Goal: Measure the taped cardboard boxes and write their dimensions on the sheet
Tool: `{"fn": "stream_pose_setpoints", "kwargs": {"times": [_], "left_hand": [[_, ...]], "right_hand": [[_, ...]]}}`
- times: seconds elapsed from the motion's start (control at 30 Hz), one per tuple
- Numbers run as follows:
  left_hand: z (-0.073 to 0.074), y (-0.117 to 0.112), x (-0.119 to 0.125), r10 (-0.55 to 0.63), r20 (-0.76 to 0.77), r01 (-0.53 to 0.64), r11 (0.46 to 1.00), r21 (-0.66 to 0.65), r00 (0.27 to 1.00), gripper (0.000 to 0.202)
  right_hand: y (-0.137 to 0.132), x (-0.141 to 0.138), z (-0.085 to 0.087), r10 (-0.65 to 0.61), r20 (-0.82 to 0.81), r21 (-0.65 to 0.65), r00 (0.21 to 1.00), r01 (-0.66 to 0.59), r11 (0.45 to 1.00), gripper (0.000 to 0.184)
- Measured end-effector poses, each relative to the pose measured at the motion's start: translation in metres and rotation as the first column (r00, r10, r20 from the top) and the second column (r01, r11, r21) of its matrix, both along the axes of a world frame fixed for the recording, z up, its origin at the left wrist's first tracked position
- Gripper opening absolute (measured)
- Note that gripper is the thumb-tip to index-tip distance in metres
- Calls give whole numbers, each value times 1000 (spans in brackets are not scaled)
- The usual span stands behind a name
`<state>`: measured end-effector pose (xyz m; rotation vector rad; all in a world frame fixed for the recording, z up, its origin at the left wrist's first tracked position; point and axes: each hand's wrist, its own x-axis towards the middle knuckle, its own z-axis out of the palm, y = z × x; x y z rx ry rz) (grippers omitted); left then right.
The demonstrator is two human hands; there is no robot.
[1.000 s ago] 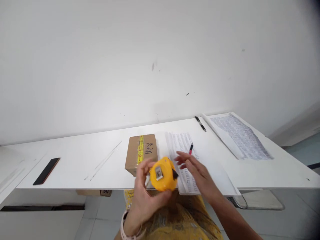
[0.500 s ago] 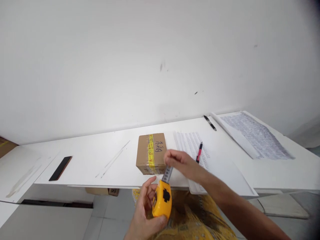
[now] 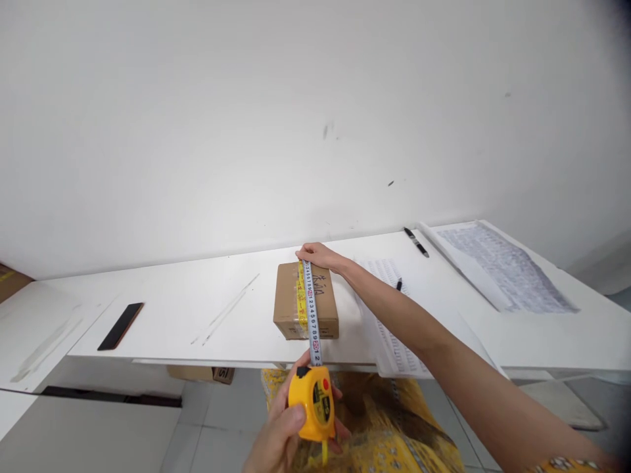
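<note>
A brown cardboard box [image 3: 286, 295] with yellow printed tape and handwriting on top sits near the front edge of the white table. My left hand [image 3: 283, 427] is wrapped round a yellow tape measure [image 3: 310, 404] just off the table's front edge. Its numbered blade [image 3: 311, 305] runs out across the box's top, beside the yellow tape, to the far edge. There my right hand [image 3: 315, 253] pinches the blade's end against the back edge of the box; the fingertips are partly hidden.
Printed sheets [image 3: 394, 341] lie right of the box under my right forearm, with a partly hidden pen [image 3: 399, 284] on them. A black pen [image 3: 417, 242] and a handwritten sheet [image 3: 503, 263] are further right. A flat black object [image 3: 121, 326] lies left. The wall [image 3: 246, 131] rises behind.
My right hand has moved away from me to the box's far edge, drawing the blade out over the top. My left hand has turned the tape measure, still gripping it.
</note>
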<state>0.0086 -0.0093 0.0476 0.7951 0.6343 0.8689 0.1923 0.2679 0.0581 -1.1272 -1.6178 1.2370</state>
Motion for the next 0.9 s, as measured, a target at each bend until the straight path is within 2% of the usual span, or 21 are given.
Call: {"fn": "stream_pose_setpoints", "kwargs": {"times": [0.13,0.27,0.43,0.5,0.57,0.67,0.77,0.83,0.9], "left_hand": [[0,-5,-2,-14,2,14,999,-31,1000,91],[-4,-6,0,15,-3,-15,997,-72,1000,96],[-12,-2,1,90,-27,-92,993,-77,996,92],[-12,3,-4,120,-30,-122,991,-54,992,87],[-9,9,-14,140,-37,-140,990,-19,990,79],[1,21,-42,129,-57,-126,991,49,990,77],[13,40,-80,162,-93,-153,983,106,982,80],[19,58,-104,218,-113,-200,968,149,970,75],[22,82,-123,202,-151,-174,969,178,968,69]], "right_hand": [[-5,4,-8,87,-35,-51,996,-89,995,40],[-2,6,-14,48,-10,-44,999,-49,998,48],[1,5,-19,27,-66,58,997,-23,998,43],[-1,7,-16,0,-99,123,995,12,992,40],[-8,14,-7,-84,-92,228,992,103,968,38],[-33,31,12,-212,-72,351,975,224,909,40],[-75,46,22,-228,-12,355,974,217,909,35],[-105,49,17,-199,40,312,979,177,933,34],[-132,46,5,-198,44,243,979,181,953,36]]}}
